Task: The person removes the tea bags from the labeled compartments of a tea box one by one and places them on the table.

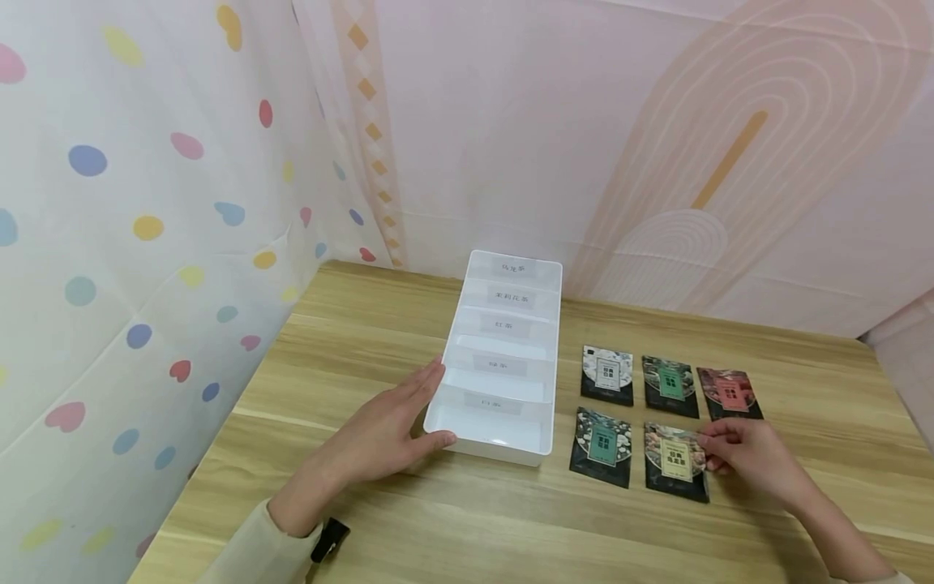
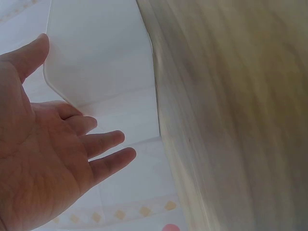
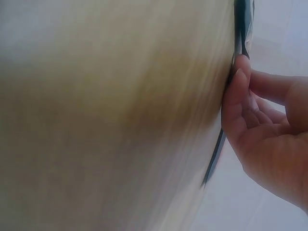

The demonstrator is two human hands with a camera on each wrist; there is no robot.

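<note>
A long white box (image 1: 548, 430) with several labelled compartments lies on the table. My left hand (image 1: 383, 430) touches its near left corner with extended fingers; in the left wrist view, the thumb and fingers of that hand (image 2: 53, 149) spread along the white wall (image 2: 106, 62). To the right, my right hand (image 1: 751, 454) pinches the right edge of a black tea sachet with a yellow label (image 1: 674, 464). The right wrist view shows thumb and index finger of this hand (image 3: 262, 120) meeting at the edge of a dark sachet (image 3: 244, 24).
Around the pinched sachet lie a teal-labelled sachet (image 1: 601, 450), a white-labelled one (image 1: 607, 377), a green-labelled one (image 1: 670, 388) and a red-labelled one (image 1: 730, 393). The wooden table (image 1: 467, 527) ends at curtains behind and at left.
</note>
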